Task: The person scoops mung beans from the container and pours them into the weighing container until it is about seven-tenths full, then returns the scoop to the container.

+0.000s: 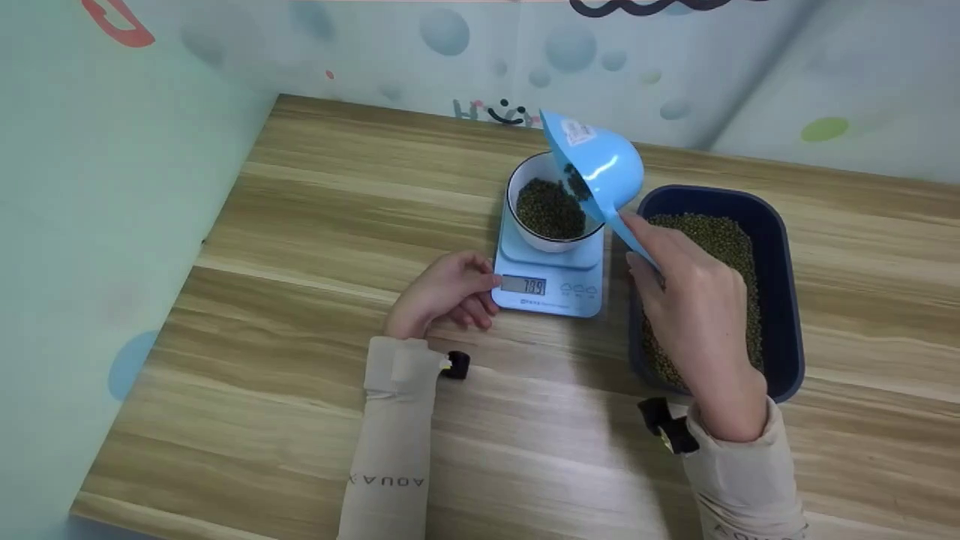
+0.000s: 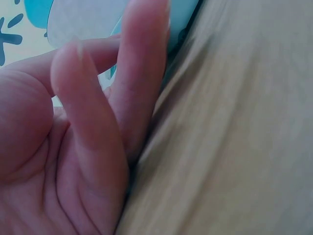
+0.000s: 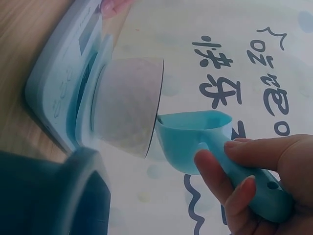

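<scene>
My right hand point(image 1: 694, 300) grips the handle of a light-blue scoop point(image 1: 607, 161). The scoop tilts over the left-lying bowl, its lip at the rim, with some small green mung beans inside. That white, dark-rimmed bowl point(image 3: 128, 103) holds a heap of mung beans point(image 1: 551, 210) and stands on a light-blue kitchen scale point(image 1: 555, 304), whose display shows digits. My left hand point(image 1: 450, 292) rests on the table at the scale's front left corner. Its thumb touches the scale's edge beside the display; the other fingers point(image 2: 142, 63) lie loosely along the side.
A dark-blue tub point(image 1: 784, 300) of mung beans sits right of the scale, under my right forearm. The wooden table point(image 1: 315, 225) meets a printed wall point(image 1: 480, 45) at the back and another wall at the left. A small black device point(image 1: 456, 365) is on each wrist.
</scene>
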### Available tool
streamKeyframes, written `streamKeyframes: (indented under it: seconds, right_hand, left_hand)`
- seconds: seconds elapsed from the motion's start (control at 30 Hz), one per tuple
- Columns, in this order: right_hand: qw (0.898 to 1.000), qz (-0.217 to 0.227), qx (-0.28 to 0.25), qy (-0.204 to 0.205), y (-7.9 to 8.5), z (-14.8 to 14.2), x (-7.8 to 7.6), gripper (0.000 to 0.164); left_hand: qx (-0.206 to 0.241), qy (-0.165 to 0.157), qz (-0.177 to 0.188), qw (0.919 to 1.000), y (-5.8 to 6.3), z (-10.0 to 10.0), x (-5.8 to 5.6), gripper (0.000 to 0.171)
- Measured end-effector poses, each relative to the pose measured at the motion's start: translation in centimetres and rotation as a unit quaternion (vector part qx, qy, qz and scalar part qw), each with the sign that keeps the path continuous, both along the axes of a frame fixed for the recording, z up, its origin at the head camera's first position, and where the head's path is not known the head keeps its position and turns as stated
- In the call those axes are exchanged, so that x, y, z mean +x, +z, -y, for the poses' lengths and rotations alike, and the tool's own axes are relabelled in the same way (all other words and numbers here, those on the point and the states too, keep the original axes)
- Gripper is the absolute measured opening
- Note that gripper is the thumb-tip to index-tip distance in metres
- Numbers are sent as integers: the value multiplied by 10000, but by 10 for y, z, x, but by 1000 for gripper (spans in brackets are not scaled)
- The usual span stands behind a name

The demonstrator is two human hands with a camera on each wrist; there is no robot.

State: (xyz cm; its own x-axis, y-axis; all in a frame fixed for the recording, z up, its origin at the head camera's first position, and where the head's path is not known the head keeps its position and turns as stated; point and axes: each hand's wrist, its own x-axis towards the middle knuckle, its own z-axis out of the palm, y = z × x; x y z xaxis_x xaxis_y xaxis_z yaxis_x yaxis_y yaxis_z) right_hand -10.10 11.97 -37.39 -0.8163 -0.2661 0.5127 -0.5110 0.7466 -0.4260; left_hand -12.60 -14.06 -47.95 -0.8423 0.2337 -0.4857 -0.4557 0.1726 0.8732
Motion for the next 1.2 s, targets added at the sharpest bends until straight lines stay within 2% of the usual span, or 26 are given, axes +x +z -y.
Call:
streamKeyframes:
  seconds: [0.13, 0.53, 0.8, 0.97, 1.17, 1.2]
  right_hand:
    - [10000, -23, -1, 17, -1, 0, 0, 46]
    - [9999, -151, -59, 58, -1, 1, -1, 34]
    - [9997, -29, -209, 97, 0, -1, -1, 44]
    - [9992, -21, -391, -46, 2, 0, -2, 47]
    - [9968, -238, -718, -262, 5, -5, -4, 37]
    - [9959, -277, -796, -327, 6, -7, -4, 36]
  left_hand:
    - [-25, 3, 13, 10000, 0, -1, -1, 24]
    - [-26, 23, 81, 10000, 1, -1, -1, 24]
    - [-2, 38, 18, 10000, 1, 0, 0, 25]
    - [-47, 44, -16, 10000, 1, 1, 0, 25]
    - [-37, 44, 24, 10000, -1, 2, -1, 26]
    - [-27, 30, 56, 10000, 2, 1, -1, 26]
